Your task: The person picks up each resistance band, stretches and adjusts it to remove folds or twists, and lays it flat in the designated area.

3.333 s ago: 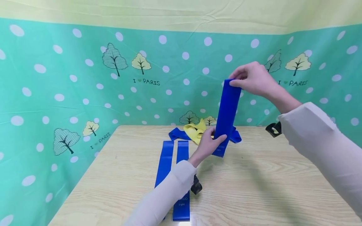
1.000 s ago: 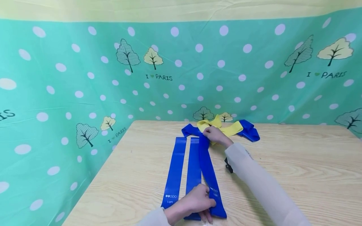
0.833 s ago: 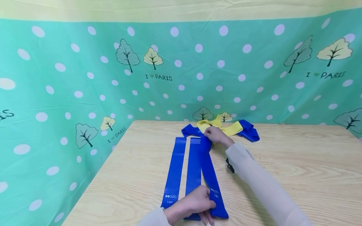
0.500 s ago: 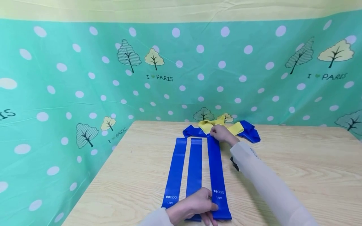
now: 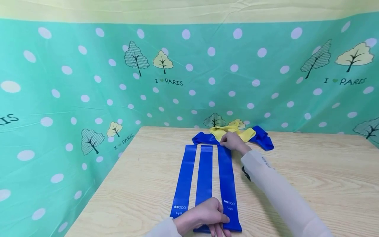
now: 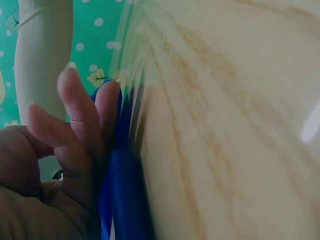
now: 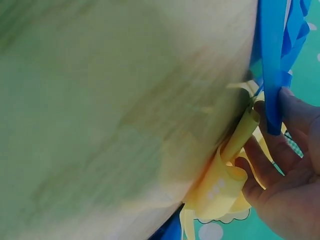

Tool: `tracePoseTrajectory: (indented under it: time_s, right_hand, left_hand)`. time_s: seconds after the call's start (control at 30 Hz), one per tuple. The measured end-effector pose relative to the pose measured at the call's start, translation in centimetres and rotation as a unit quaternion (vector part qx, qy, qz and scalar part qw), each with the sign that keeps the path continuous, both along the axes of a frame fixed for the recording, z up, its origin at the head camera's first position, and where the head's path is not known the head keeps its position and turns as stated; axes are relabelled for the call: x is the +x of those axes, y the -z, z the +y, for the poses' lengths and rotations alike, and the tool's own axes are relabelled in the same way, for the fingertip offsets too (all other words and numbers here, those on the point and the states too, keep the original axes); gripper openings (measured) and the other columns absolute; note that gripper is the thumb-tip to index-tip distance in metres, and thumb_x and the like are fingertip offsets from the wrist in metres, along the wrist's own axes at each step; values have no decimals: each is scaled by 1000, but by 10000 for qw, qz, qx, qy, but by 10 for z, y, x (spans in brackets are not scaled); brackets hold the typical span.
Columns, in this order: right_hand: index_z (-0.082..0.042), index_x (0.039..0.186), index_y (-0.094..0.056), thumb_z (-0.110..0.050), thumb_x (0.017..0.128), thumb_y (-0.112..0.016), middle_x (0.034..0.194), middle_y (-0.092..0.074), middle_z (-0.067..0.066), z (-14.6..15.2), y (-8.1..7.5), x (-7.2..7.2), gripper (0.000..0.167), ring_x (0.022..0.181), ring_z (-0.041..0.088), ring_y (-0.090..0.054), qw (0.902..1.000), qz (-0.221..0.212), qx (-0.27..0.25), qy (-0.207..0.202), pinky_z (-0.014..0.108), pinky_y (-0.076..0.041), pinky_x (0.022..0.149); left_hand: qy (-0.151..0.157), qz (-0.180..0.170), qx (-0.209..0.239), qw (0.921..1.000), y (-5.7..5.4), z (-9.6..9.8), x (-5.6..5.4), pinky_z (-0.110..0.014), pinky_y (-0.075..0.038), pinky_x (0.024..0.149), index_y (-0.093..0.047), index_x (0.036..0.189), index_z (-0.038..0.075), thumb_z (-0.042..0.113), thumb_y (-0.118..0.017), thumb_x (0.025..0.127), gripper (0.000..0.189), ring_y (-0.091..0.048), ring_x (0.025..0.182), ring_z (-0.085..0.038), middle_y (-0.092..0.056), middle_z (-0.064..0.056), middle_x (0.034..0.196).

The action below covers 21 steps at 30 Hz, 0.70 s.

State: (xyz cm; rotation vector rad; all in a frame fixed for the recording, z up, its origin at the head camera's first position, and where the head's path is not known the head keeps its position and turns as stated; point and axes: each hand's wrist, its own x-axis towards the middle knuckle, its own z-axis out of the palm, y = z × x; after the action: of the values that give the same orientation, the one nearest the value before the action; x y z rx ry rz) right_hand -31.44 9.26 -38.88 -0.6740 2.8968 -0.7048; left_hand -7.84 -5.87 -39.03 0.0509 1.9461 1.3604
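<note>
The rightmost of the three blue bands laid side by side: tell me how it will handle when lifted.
The blue band would probably hang limp, as similar blue material behind it lies crumpled. It looks light, a thin strip pinched by the right hand. Lying flat, it seems unlikely to roll.
</note>
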Motion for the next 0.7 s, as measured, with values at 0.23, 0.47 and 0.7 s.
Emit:
tracePoseTrajectory:
  time_s: [0.23, 0.47, 0.7]
  right_hand:
    - [-5, 91, -73, -14, 90, -64, 89, -71, 7, -1, 1, 3, 13, 75, 17, -59, 9999, -89, -67, 80, 34, -49, 74]
    - [-4, 94, -73, -15, 90, -64, 90, -71, 8, 1, -1, 3, 15, 78, 17, -60, 9994, -264, -202, 99, 33, -49, 73]
    - [1, 99, -71, -4, 91, -58, 99, -70, 15, 9, -9, 3, 16, 94, 28, -64, 9979, -224, -586, 146, 40, -52, 83]
  left_hand:
    - [105, 224, -256, 9994, -3, -5, 1, -12, -30, 31, -57, 57, -2, 6, -63, 87, 31, -48, 33, -4, -68, -17, 60]
    - [312, 368, -621, 9969, -6, -10, 0, -12, -29, 31, -63, 57, -3, 9, -67, 86, 31, -46, 31, -4, -62, -8, 49]
    - [618, 697, -682, 9933, -10, -15, -2, -13, -29, 30, -67, 59, -3, 12, -68, 83, 29, -48, 32, -5, -63, -10, 50]
